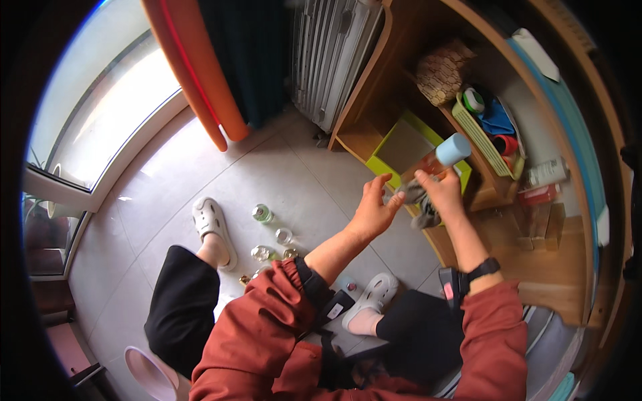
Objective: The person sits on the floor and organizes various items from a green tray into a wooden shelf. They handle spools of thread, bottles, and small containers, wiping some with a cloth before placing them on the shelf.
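Note:
My right hand [440, 193] grips a bottle of amber liquid with a light blue cap [453, 149], together with a bunched grey cloth [425, 203]. The bottle lies tilted over a lime-green box [391, 145] at the wooden shelf unit. My left hand [377, 205] is beside the cloth with its fingers apart; whether its fingertips touch the cloth is hard to tell. Several small glass bottles [262, 213] stand on the tiled floor between my feet, partly hidden by my left sleeve.
On the shelf unit [541, 280] are a yellow-green basket [479, 135] of small items, a patterned pouch [441, 72], a white tube [545, 173] and a red box [540, 194]. A ribbed silver suitcase [331, 60] stands beside the unit. A pale pink bin [150, 371] is at the lower left.

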